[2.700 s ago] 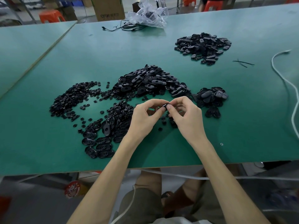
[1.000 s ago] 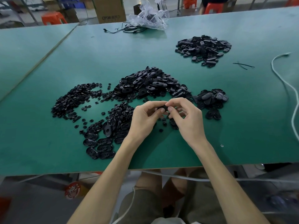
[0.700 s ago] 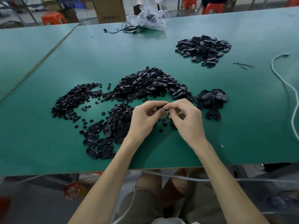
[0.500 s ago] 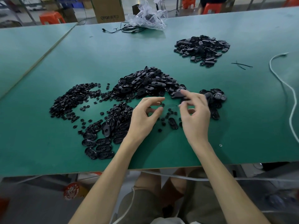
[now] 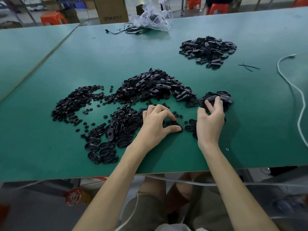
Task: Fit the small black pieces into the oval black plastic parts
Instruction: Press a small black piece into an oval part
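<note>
One oval black plastic part (image 5: pixel 175 125) lay on the green table (image 5: pixel 250 124) close to its front edge. It was pinched between the thumb and bent forefinger of the person's left hand (image 5: pixel 155 125). Whether a small piece already sat in it, I could not tell.

Just at three o'clock from it a couple of loose oval parts (image 5: pixel 190 128) lay flat. Past them the right hand (image 5: pixel 210 121) was stretched toward one o'clock, fingers spread and slack, gripping nothing. Its fingertips (image 5: pixel 218 101) rested on a small heap of oval parts (image 5: pixel 225 98).

At nine o'clock from the pinched part, right beside the left hand, sat a low mixed heap (image 5: pixel 123 119) of small pieces and ovals. At eight o'clock a cluster of flat-lying ovals (image 5: pixel 103 147) lay side by side. At ten o'clock spread a wide heap of small black pieces (image 5: pixel 75 102), and at twelve o'clock rose the big heap of oval parts (image 5: pixel 155 85).

Well apart, toward one o'clock, lay a far heap of oval parts (image 5: pixel 208 49), with thin black ties (image 5: pixel 248 66) near it. A white cable (image 5: pixel 298 97) snaked along the three o'clock side. At the far edge lay a crumpled clear plastic bag (image 5: pixel 151 19) and thin black wires (image 5: pixel 128 30). A brown cardboard box (image 5: pixel 110 10) stood behind them.
</note>
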